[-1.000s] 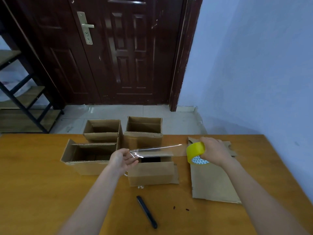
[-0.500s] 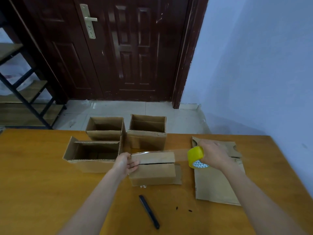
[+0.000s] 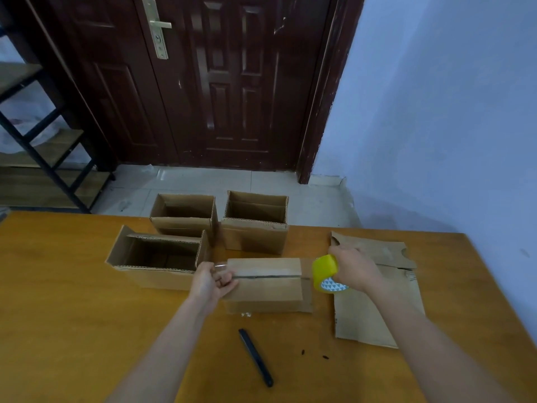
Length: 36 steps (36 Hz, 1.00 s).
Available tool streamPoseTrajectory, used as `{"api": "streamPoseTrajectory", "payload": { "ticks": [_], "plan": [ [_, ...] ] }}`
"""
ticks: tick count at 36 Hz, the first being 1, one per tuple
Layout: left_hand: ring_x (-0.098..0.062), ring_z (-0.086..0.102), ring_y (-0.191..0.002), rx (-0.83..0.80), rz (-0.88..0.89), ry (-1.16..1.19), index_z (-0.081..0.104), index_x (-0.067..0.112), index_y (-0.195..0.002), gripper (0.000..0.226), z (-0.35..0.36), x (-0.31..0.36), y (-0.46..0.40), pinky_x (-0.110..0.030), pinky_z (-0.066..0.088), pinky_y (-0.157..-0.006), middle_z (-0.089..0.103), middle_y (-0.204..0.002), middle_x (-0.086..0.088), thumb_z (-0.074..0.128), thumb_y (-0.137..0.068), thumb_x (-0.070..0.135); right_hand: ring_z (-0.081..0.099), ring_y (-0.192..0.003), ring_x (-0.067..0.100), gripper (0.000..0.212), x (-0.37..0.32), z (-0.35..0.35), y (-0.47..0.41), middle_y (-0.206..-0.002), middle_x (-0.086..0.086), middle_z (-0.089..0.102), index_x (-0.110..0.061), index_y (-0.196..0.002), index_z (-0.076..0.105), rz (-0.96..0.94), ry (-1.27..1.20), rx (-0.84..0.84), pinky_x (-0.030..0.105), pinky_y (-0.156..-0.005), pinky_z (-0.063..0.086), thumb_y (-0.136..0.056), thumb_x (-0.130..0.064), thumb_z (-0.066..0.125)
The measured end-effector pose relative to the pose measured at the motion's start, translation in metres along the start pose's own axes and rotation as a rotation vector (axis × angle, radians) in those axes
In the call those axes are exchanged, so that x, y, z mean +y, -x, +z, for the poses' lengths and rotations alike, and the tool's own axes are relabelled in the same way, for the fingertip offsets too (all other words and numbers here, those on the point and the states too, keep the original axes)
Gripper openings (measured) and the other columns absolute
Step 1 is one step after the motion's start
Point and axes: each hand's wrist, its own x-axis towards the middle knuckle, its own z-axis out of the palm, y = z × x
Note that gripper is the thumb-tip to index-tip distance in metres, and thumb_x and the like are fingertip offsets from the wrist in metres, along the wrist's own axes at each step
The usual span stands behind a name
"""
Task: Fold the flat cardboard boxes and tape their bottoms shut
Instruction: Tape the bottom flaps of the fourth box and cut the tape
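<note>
Brown corrugated cardboard box (image 3: 266, 282), bottom flaps up, mid-table on orange wooden table (image 3: 72, 330); clear tape strip (image 3: 261, 269) lies along its seam. Left hand (image 3: 212, 282) pinches the strip's free end at the box's left edge. Right hand (image 3: 356, 270) grips yellow tape roll (image 3: 325, 273) at the right edge. 3 open-topped cardboard boxes (image 3: 255, 225) near the far edge; flat cardboard sheets (image 3: 374, 301) toward the right edge; black pen-shaped tool (image 3: 255, 357) near the front edge
</note>
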Motion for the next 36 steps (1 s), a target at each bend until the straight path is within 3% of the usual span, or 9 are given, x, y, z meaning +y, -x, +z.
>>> {"api": "streamPoseTrajectory", "payload": {
  "ticks": [5, 9, 16, 19, 23, 26, 31, 36],
  "plan": [
    [-0.03, 0.059, -0.092, 0.004, -0.004, 0.059, 0.046, 0.006, -0.108, 0.021, -0.005, 0.004, -0.001, -0.045, 0.051, -0.079, 0.059, -0.099, -0.022, 0.034, -0.102, 0.023, 0.055, -0.097, 0.02, 0.023, -0.01, 0.001, -0.002, -0.098, -0.002, 0.058, -0.022, -0.089, 0.042, -0.023, 0.017, -0.017, 0.032, -0.085, 0.036, -0.076, -0.016, 0.06],
    [-0.027, 0.057, -0.087, -0.016, -0.018, 0.086, 0.046, 0.007, -0.101, 0.02, -0.01, 0.005, -0.002, -0.046, 0.051, -0.079, 0.056, -0.099, -0.021, 0.034, -0.102, 0.023, 0.055, -0.099, 0.02, 0.022, -0.015, 0.004, -0.004, -0.1, -0.001, 0.059, -0.021, -0.095, 0.048, -0.031, 0.041, -0.023, 0.033, -0.089, 0.037, -0.077, -0.016, 0.059],
    [-0.036, 0.051, -0.112, -0.004, -0.028, 0.068, 0.04, 0.007, -0.124, 0.027, -0.012, 0.004, -0.006, -0.047, 0.048, -0.089, 0.052, -0.114, -0.022, 0.035, -0.102, 0.022, 0.054, -0.102, 0.022, 0.021, -0.018, 0.009, -0.004, -0.103, 0.001, 0.059, -0.02, -0.096, 0.046, -0.031, 0.074, -0.041, 0.032, -0.09, 0.038, -0.079, -0.013, 0.057],
    [-0.037, 0.049, -0.117, 0.007, -0.037, 0.057, 0.037, 0.009, -0.133, 0.034, -0.012, 0.004, -0.008, -0.046, 0.049, -0.086, 0.049, -0.124, -0.023, 0.036, -0.101, 0.022, 0.054, -0.102, 0.022, 0.02, -0.02, 0.013, -0.003, -0.104, 0.002, 0.058, -0.021, -0.095, 0.043, -0.024, 0.08, -0.06, 0.032, -0.089, 0.037, -0.081, -0.011, 0.054],
    [-0.033, 0.052, -0.105, 0.023, -0.057, 0.068, 0.033, 0.009, -0.139, 0.04, -0.011, 0.004, -0.009, -0.045, 0.051, -0.076, 0.045, -0.128, -0.025, 0.037, -0.101, 0.021, 0.054, -0.105, 0.022, 0.031, -0.023, 0.025, -0.006, -0.107, 0.001, 0.058, -0.016, -0.11, 0.051, 0.003, 0.125, -0.053, 0.033, -0.091, 0.034, -0.081, -0.006, 0.051],
    [-0.027, 0.054, -0.088, 0.024, -0.054, 0.074, 0.032, 0.009, -0.14, 0.041, -0.007, 0.003, -0.009, -0.045, 0.05, -0.078, 0.049, -0.114, -0.021, 0.037, -0.101, 0.02, 0.052, -0.108, 0.021, 0.037, -0.026, 0.036, -0.008, -0.112, 0.0, 0.058, -0.017, -0.114, 0.051, 0.023, 0.157, -0.055, 0.034, -0.092, 0.031, -0.081, -0.002, 0.049],
    [-0.025, 0.055, -0.088, 0.007, -0.055, 0.066, 0.037, 0.008, -0.135, 0.037, -0.004, 0.001, -0.008, -0.044, 0.054, -0.068, 0.051, -0.11, -0.02, 0.039, -0.1, 0.02, 0.051, -0.11, 0.021, 0.036, -0.026, 0.05, -0.008, -0.115, 0.0, 0.057, -0.018, -0.114, 0.05, 0.089, 0.157, -0.055, 0.035, -0.092, 0.03, -0.082, -0.001, 0.051],
    [-0.019, 0.056, -0.075, -0.014, -0.002, -0.036, 0.045, 0.005, -0.124, 0.029, -0.003, 0.002, -0.009, -0.038, 0.057, -0.061, 0.055, -0.089, -0.013, 0.04, -0.101, 0.02, 0.051, -0.112, 0.021, 0.037, -0.027, 0.055, -0.009, -0.116, 0.001, 0.057, -0.018, -0.116, 0.049, 0.118, 0.138, -0.058, 0.035, -0.092, 0.03, -0.083, -0.002, 0.052]
  ]
}}
